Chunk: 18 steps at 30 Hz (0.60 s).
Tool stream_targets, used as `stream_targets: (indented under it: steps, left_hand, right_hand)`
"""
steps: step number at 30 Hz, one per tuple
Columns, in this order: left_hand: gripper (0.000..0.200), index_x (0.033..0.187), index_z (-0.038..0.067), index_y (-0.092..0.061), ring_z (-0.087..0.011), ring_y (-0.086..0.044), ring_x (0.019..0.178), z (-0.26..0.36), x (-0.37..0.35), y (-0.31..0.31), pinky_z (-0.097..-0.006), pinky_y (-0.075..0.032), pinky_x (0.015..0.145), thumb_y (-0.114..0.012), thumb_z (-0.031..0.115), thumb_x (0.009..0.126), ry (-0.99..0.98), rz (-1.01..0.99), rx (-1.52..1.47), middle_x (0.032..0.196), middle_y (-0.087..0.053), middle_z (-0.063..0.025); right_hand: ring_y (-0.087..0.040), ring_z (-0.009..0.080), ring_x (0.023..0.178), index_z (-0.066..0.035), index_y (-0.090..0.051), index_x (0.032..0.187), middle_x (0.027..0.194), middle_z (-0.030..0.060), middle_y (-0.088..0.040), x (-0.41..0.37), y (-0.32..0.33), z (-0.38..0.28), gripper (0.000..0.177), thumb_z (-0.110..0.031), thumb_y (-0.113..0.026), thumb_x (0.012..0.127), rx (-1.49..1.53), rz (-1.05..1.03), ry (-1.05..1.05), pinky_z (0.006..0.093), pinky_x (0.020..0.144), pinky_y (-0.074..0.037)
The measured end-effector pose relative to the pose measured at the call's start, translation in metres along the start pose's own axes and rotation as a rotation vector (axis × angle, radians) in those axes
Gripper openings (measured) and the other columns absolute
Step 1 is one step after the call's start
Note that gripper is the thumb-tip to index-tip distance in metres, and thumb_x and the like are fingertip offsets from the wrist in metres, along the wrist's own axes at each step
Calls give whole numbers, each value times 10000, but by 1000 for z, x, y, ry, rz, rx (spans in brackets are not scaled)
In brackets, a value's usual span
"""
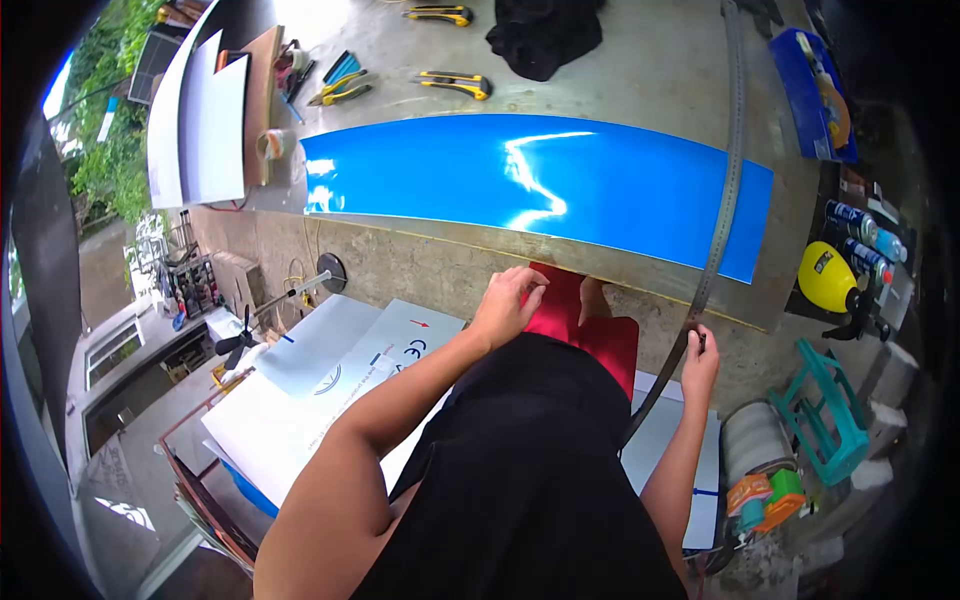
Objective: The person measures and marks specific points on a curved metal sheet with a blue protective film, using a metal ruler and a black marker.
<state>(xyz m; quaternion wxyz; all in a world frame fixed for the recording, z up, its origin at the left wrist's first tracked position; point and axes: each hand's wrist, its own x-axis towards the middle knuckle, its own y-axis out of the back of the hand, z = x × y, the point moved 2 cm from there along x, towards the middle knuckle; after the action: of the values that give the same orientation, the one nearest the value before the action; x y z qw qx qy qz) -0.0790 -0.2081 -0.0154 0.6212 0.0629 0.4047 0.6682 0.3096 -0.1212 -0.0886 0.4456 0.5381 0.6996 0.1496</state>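
My left hand (510, 303) hovers over my lap, in front of the bench edge, its fingers loosely bent, apart and holding nothing. At the right, my right hand (701, 362) is closed right beside a long metal ruler (733, 170). Something small and dark shows between its thumb and fingers; I cannot tell what it is. The ruler crosses the right end of a glossy blue sheet (640, 190) and runs past the bench edge toward my body. The blue sheet lies lengthwise along the front of the metal bench (390, 120).
Utility knives (455, 84), yellow-handled pliers (342, 90), a black cloth (545, 38) and a tape roll (270, 144) lie on the bench. A blue tray (800, 90) is at its right. White panels (350, 370) lie lower left. A yellow spray bottle (826, 275) and teal stool (830, 415) stand right.
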Motion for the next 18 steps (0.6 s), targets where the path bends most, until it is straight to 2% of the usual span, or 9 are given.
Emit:
stream_targets:
  steps: [1, 2, 4, 6, 9, 12, 15, 16, 18]
  left_hand:
    - [95, 1074, 77, -719, -314, -689, 1033, -3, -3, 3, -432, -487, 942, -703, 109, 986, 5, 17, 0, 1021, -737, -105]
    - [110, 1082, 81, -712, -312, -681, 1035, -6, -6, 7, -441, -487, 939, -706, 98, 973, -30, 82, 19, 1031, -730, -98]
    - [130, 1089, 84, -705, -309, -673, 1037, -7, -7, 18, -450, -486, 936, -710, 87, 959, -68, 157, 37, 1042, -724, -91]
    - [186, 1135, 85, -693, -335, -650, 1095, -8, -3, 34, -457, -484, 978, -719, 92, 951, -86, 262, 95, 1148, -697, -119]
    - [293, 1223, 86, -662, -370, -612, 1179, -14, 25, 57, -480, -473, 1023, -734, 109, 940, -134, 339, 69, 1276, -638, -158]
    - [451, 1341, 90, -612, -416, -566, 1288, -12, 71, 75, -499, -453, 1110, -764, 148, 922, -240, 360, 134, 1383, -585, -192]
    - [557, 1413, 88, -567, -417, -522, 1349, -1, 119, 85, -523, -435, 1124, -777, 195, 909, -391, 299, 239, 1469, -527, -198]
    - [650, 1496, 94, -527, -413, -464, 1447, -1, 135, 86, -526, -371, 1221, -773, 273, 921, -416, 223, 292, 1558, -479, -196]
    - [688, 1528, 104, -504, -406, -423, 1491, 1, 164, 86, -532, -329, 1255, -775, 294, 924, -499, 165, 318, 1591, -453, -189]
  right_hand:
    - [-725, 308, 987, -5, -700, 1235, 1016, 184, -745, 3, -6, -5, 272, -226, -625, 1095, 6, 0, -37, 409, 894, -551]
    - [-682, 196, 837, 4, -697, 1210, 933, 123, -737, 7, -5, -8, 320, -289, -668, 1086, 97, -134, -35, 355, 799, -534]
    - [-652, 156, 806, 1, -699, 1203, 912, 87, -728, 11, -13, 1, 310, -285, -671, 1083, 184, -154, -71, 340, 769, -521]
    - [-637, 102, 760, -10, -697, 1202, 887, 34, -714, 15, -23, 4, 273, -252, -682, 1076, 324, -158, -102, 306, 732, -513]
    - [-656, 112, 772, -6, -681, 1215, 885, 31, -710, 0, -21, -10, 248, -210, -680, 1075, 434, 7, -67, 307, 739, -524]
    - [-668, 114, 797, 1, -669, 1229, 883, 30, -705, -15, -13, -27, 230, -169, -677, 1076, 418, 25, 6, 289, 746, -526]
    - [-634, 96, 832, -23, -671, 1176, 882, 13, -682, -33, -18, -40, 154, -152, -651, 1094, 566, 28, -34, 265, 764, -493]
    - [-630, 96, 838, -25, -671, 1162, 875, 6, -676, -41, -19, -50, 151, -160, -642, 1100, 539, 22, -68, 264, 769, -486]
    - [-623, 96, 843, -26, -671, 1141, 872, 2, -676, -55, -27, -72, 159, -175, -624, 1110, 524, 7, -128, 269, 768, -475]
